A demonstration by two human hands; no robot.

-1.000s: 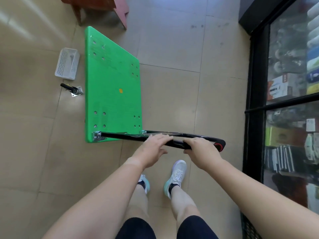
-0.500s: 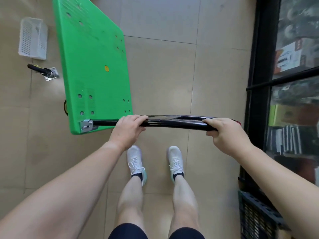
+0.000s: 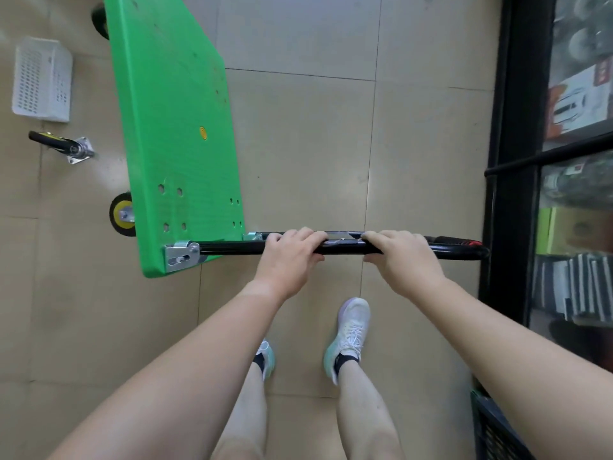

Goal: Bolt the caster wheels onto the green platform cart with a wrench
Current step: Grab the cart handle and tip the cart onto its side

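- nearest the camera: two bare forearms reaching forward, white sneakers (image 3: pixel 351 330) on the tiled floor (image 3: pixel 315 154) underneath
- left hand (image 3: pixel 288 260) and right hand (image 3: pixel 401 260) are both on the black handle bar (image 3: pixel 232 249), fingers curled over the top and wrapped shut around it; hands sit close together near the middle of the bar
- the handle runs off to the right from the near corner of the green platform cart (image 3: pixel 172 127), which is tipped up on its side; far end is cut off at the top of frame
- a yellow-hub caster (image 3: pixel 122 214) pokes out from behind the deck's left edge, mostly hidden; another dark wheel (image 3: pixel 99 21) shows further up
- further left a loose caster (image 3: pixel 63 147) lies on the floor, well apart from the hands; beyond it a white basket (image 3: pixel 41 79); can't make out any wrench
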